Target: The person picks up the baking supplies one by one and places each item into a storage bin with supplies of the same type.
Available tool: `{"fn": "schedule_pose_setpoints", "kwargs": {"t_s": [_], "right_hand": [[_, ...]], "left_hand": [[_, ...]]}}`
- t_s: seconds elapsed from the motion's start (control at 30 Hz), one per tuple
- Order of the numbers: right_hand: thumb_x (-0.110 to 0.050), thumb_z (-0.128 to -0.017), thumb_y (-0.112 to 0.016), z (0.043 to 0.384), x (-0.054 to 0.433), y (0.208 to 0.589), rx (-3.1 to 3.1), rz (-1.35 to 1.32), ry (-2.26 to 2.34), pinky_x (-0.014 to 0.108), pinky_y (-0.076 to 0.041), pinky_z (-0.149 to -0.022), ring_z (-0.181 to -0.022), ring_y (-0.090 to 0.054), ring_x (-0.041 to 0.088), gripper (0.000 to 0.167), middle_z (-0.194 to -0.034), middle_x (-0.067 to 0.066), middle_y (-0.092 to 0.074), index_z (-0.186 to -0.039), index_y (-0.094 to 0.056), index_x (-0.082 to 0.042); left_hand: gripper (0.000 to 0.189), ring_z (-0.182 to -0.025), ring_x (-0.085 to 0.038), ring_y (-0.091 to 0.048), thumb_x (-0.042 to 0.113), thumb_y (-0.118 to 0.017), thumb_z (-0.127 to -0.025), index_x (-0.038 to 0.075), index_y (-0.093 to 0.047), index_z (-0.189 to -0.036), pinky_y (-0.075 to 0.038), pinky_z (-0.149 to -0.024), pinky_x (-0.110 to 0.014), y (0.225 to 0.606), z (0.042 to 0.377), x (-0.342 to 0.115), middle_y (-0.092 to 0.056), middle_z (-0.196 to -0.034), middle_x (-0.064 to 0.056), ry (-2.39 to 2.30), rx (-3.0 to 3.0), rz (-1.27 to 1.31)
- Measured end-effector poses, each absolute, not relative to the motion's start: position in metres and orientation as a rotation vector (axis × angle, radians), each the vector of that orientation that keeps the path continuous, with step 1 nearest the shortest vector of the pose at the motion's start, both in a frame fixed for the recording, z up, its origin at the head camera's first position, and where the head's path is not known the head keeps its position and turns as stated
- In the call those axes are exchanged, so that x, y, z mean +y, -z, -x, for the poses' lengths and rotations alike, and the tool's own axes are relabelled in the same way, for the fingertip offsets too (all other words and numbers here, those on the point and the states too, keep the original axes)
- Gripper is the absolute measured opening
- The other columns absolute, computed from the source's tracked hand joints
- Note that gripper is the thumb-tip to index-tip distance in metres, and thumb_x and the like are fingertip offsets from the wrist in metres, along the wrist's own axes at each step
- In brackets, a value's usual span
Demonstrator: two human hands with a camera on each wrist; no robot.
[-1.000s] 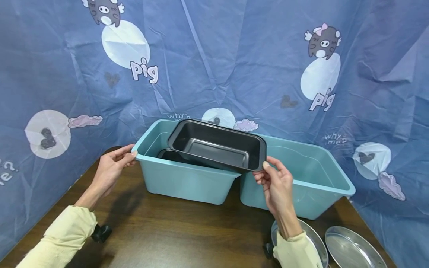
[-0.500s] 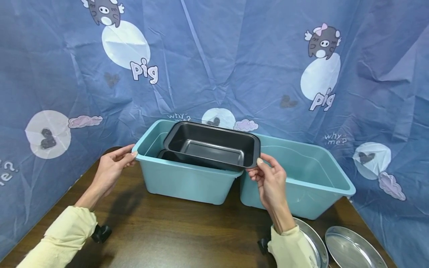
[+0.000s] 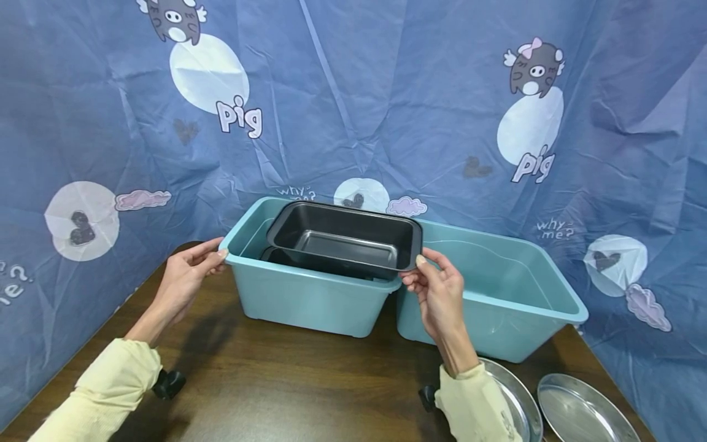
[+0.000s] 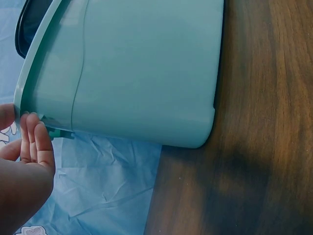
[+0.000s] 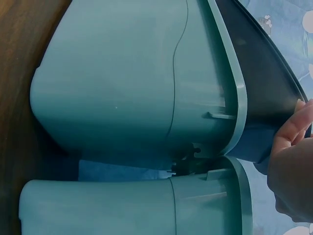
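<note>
The left teal bin (image 3: pixel 309 301) was pinched narrowly at its near left rim corner by the left hand (image 3: pixel 188 273). The black loaf pan (image 3: pixel 348 245) was pinched at its near right corner between the thumb and fingers of the right hand (image 3: pixel 442 291) and held at that bin's mouth, its right end above the rim.

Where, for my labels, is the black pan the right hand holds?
In the head view's middle, the black pan is over the left bin, pinched by the right hand.
</note>
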State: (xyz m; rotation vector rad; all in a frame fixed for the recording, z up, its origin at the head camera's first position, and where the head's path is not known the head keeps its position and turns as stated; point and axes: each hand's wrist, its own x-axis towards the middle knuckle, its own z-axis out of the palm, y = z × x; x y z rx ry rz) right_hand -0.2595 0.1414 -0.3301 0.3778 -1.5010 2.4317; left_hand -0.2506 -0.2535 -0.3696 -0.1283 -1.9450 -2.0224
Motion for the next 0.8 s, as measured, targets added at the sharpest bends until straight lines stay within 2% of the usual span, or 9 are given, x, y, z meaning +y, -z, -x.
{"fn": "schedule_pose_setpoints", "kwargs": {"t_s": [0.8], "right_hand": [[0.005, -0.103, -0.050, 0.274, 0.124, 0.336, -1.608, -0.389, -2.359, 0.017, -0.050, -0.051, -0.055, -0.065, 0.010, 0.015, -0.067, 0.005, -0.071, -0.118, -0.050, 0.006]], "left_hand": [[0.053, -0.076, -0.001, -0.065, 0.007, -0.065, -0.102, -0.022, -0.044, -0.142, -0.055, -0.074, -0.016, 0.368, 0.251, -0.253, -0.071, -0.090, 0.014, 2.026, -1.937, 0.146]]}}
